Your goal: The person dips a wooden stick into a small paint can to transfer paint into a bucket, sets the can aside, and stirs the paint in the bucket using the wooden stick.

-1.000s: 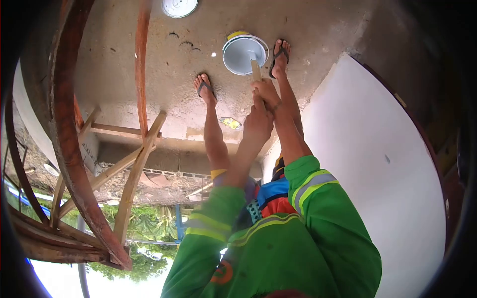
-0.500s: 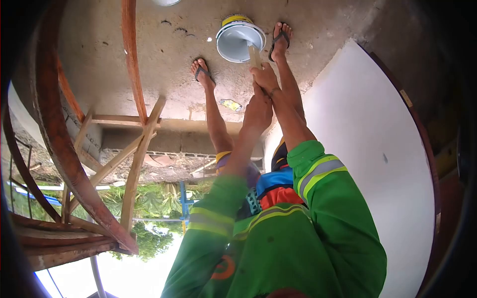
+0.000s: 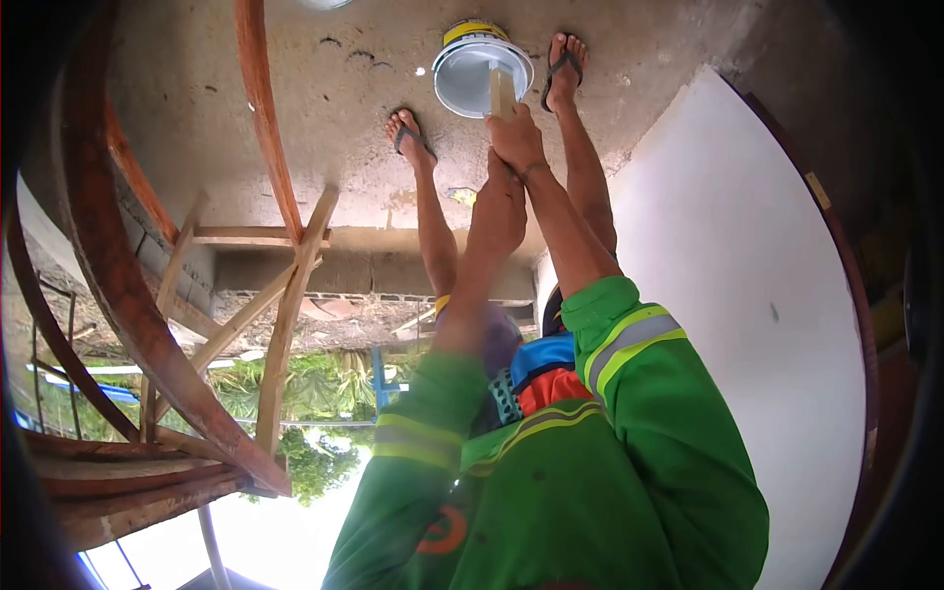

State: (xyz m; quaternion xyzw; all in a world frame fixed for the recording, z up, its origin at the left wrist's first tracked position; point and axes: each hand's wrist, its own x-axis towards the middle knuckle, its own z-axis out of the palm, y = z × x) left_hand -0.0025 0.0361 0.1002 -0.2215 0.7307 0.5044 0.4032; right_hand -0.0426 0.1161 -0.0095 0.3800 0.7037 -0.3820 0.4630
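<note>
A white bucket (image 3: 454,96) with a yellow label stands on the floor between my feet, pale grey-white paint-like liquid inside. A flat wooden stick (image 3: 502,95) reaches into it, its far end coated in the pale liquid. My right hand (image 3: 516,136) is closed around the stick just outside the bucket's rim. Closer to my body, my left hand (image 3: 499,202) is closed too, against the right wrist, apparently on the stick's near end; the fingers hide that part.
A white wall panel (image 3: 737,295) rises on the right. Wooden posts (image 3: 295,324) and a curved reddish beam (image 3: 128,265) stand on the left. A small yellow wrapper (image 3: 462,196) lies on the concrete floor (image 3: 324,118) behind my left arm.
Both hands have shifted slightly with the stick, which now sits a little further left within the bucket. The whole view has moved a bit. The grip looks the same.
</note>
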